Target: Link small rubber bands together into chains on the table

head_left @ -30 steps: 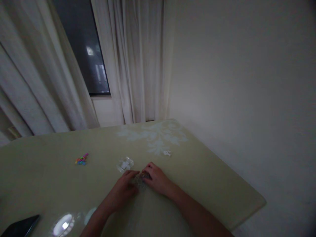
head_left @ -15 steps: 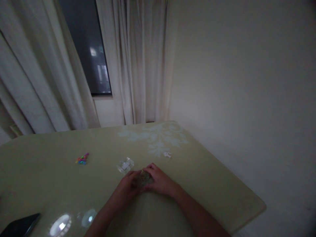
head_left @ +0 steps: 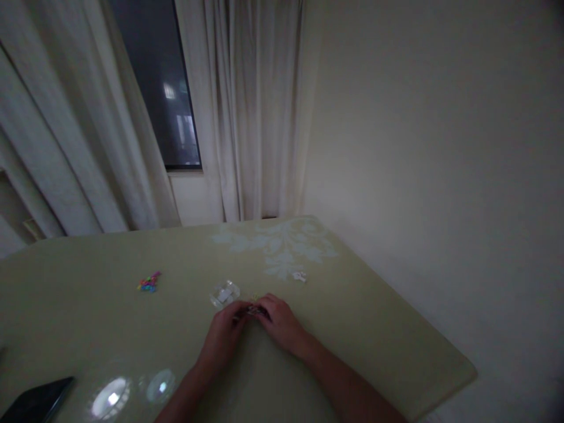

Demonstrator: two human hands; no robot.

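Note:
My left hand (head_left: pixel 224 330) and my right hand (head_left: pixel 282 322) meet over the table, fingers closed from both sides on a small dark, flat-looking object (head_left: pixel 254 310) with pale specks. Its kind cannot be made out, as the fingers cover most of it. Just beyond the left fingertips lies a clear plastic box (head_left: pixel 224 293) with a white patch in it. Past the right fingertips is a little group of white pieces (head_left: pixel 299 277). Tiny yellowish bits (head_left: pixel 254 297) show behind the fingers.
A pile of small multicoloured pieces (head_left: pixel 149 282) lies on the left of the glossy greenish table (head_left: pixel 374 335). A dark flat device (head_left: pixel 37 402) is at the near left edge. Lamp reflections shine on the tabletop. Curtains (head_left: pixel 259 117) and a wall (head_left: pixel 418 147) stand behind.
The held object has been tilted, from showing a broad greyish face to a thin, nearly edge-on strip. Both hands have turned with it and stay closed on it.

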